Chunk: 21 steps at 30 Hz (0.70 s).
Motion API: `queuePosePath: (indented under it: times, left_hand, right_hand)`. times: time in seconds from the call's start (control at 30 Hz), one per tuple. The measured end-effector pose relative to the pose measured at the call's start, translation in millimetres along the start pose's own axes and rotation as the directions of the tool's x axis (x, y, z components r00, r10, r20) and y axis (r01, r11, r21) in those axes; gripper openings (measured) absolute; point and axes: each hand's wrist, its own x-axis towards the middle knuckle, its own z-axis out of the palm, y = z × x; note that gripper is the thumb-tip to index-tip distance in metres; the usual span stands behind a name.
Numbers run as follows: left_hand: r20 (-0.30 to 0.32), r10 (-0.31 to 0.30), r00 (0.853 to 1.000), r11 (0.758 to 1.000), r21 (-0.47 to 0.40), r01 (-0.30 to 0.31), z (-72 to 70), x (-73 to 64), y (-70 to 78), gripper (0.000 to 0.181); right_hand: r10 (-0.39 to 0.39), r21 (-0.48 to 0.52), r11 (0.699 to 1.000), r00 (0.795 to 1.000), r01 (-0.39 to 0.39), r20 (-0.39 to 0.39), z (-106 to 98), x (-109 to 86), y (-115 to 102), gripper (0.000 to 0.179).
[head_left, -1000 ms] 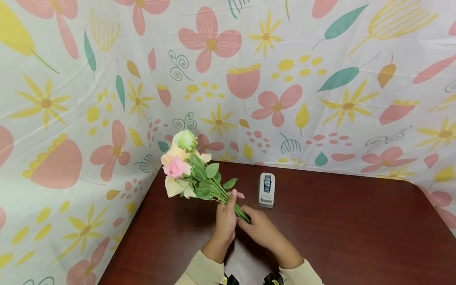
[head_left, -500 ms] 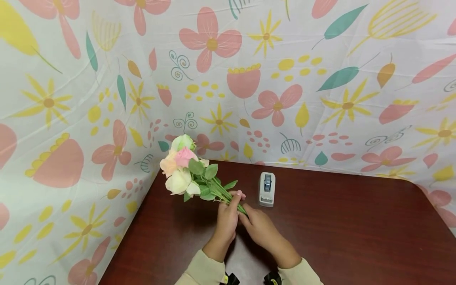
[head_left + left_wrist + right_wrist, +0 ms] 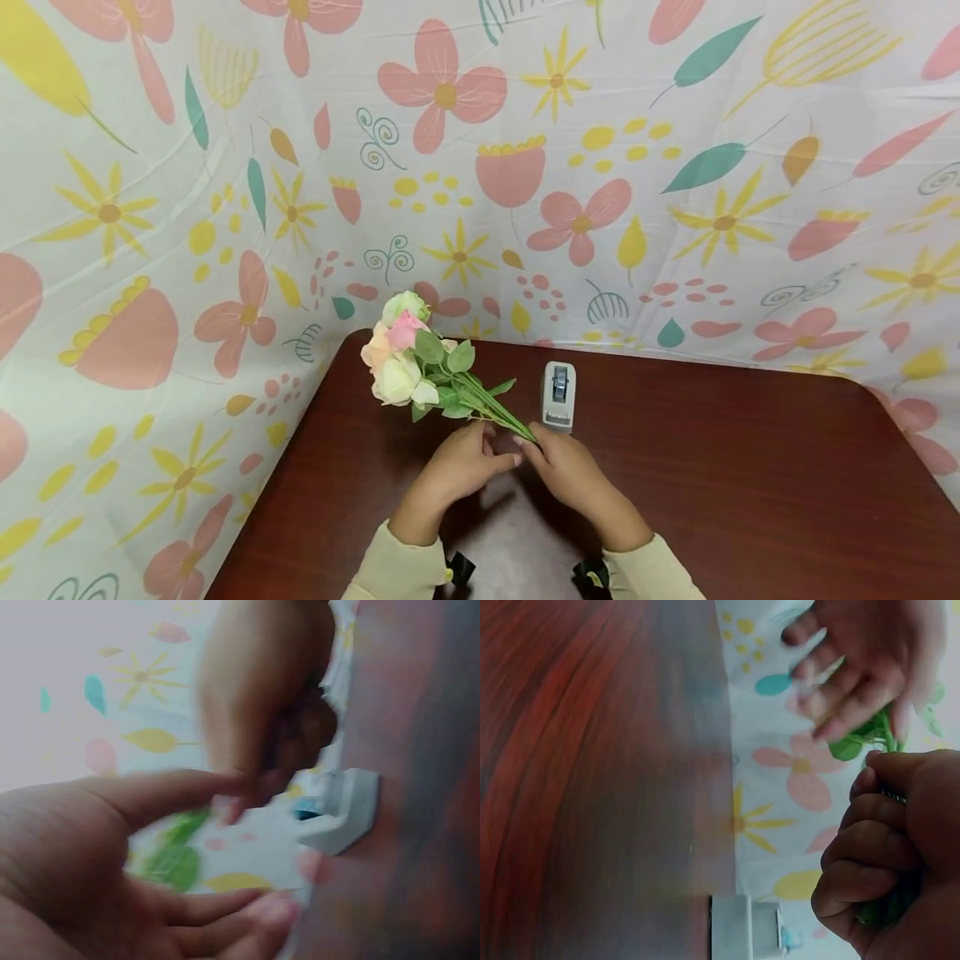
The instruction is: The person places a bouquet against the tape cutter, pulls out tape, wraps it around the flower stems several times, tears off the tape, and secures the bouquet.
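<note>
Right hand (image 3: 567, 468) curls firmly round the lower stems (image 3: 508, 418) of a bouquet, on the near side of the white tape dispenser; green stem ends (image 3: 870, 911) poke out below the little finger in the right wrist view. Left hand (image 3: 456, 463) holds nothing: thumb and fingers spread apart, palm turned toward the stems, nearer the person and to the left of the dispenser. Its thumb overlaps the right hand in the left wrist view; cannot tell whether they touch. Both wrist views blurred in places. Bouquet (image 3: 442, 375) lies slantwise in the air above the tabletop, left of the dispenser, heads pointing away to the far left, stems running back toward the near end of the dispenser. Heads: a pale green bloom (image 3: 405, 307) uppermost, a pink bloom (image 3: 407, 330) just under it, a peach bloom (image 3: 377, 348) at the outer side, a cream bloom (image 3: 396, 381) lowest. Green leaves (image 3: 430, 347) bunch behind them. Tape dispenser (image 3: 557, 410) stands on the dark red-brown tabletop (image 3: 720, 467), clear roll (image 3: 561, 383) seated in it. Beige sleeves (image 3: 401, 567) reach in from the dispenser's near side. Beyond the dispenser and far to its left, white cloth (image 3: 480, 267) printed with pink, yellow and teal flowers and leaves.
</note>
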Motion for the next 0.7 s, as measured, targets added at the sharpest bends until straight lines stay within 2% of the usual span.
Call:
queuePosePath:
  times: [0.07,0.1,0.17,0.2,0.27,0.3,0.37,0.4,0.43,0.47,0.53,0.7]
  left_hand:
    - [0.029,0.004,1.0,0.992,0.124,-0.008,-5.6,-6.8,6.3,0.03]
    - [0.038,0.031,0.999,0.987,0.154,-0.037,-7.2,-9.2,9.6,0.026]
    - [0.031,0.128,0.991,0.969,0.209,-0.132,-8.3,-12.2,16.4,0.017]
    - [0.016,0.2,0.98,0.948,0.248,-0.198,-7.9,-12.6,19.3,0.013]
    - [-0.021,0.348,0.937,0.879,0.354,-0.319,-6.1,-11.0,24.9,0.011]
    - [-0.037,0.412,0.91,0.832,0.422,-0.36,-5.1,-9.5,26.9,0.018]
    - [-0.049,0.512,0.857,0.724,0.562,-0.4,-3.5,-5.5,28.9,0.035]
    - [-0.043,0.541,0.84,0.679,0.611,-0.407,-3.1,-3.2,29.2,0.042]
    - [-0.029,0.555,0.832,0.645,0.646,-0.407,-2.9,-0.7,29.2,0.049]
    - [-0.01,0.559,0.829,0.616,0.674,-0.407,-2.5,1.9,28.7,0.055]
    - [0.03,0.552,0.834,0.568,0.718,-0.402,-1.5,6.5,26.9,0.058]
    - [0.087,0.492,0.866,0.49,0.795,-0.358,4.2,17.0,21.2,0.037]
  right_hand:
    - [0.003,-0.013,1.0,1.0,-0.003,0.017,-2.3,-0.7,3.5,0.024]
    - [0.003,-0.019,1.0,1.0,-0.002,0.023,-3.3,-1.0,5.1,0.025]
    - [0.003,-0.034,0.999,0.999,-0.002,0.038,-5.4,-1.8,8.1,0.025]
    - [0.001,-0.043,0.999,0.999,0.001,0.043,-6.7,-2.2,9.1,0.025]
    - [0.0,-0.06,0.998,0.998,0.004,0.062,-9.6,-3.8,11.8,0.023]
    - [0.0,-0.066,0.998,0.998,0.005,0.07,-11.0,-4.5,12.9,0.021]
    - [-0.003,-0.079,0.997,0.996,0.01,0.087,-13.3,-6.3,14.5,0.02]
    - [-0.007,-0.087,0.996,0.996,0.015,0.092,-14.0,-7.0,15.1,0.019]
    - [-0.009,-0.089,0.996,0.995,0.018,0.099,-14.7,-7.9,15.5,0.019]
    - [-0.009,-0.091,0.996,0.995,0.018,0.102,-15.2,-8.6,15.7,0.019]
    - [-0.012,-0.097,0.995,0.994,0.022,0.105,-15.9,-10.4,16.2,0.02]
    - [-0.026,-0.088,0.995,0.993,0.036,0.119,-19.7,-15.3,17.6,0.026]
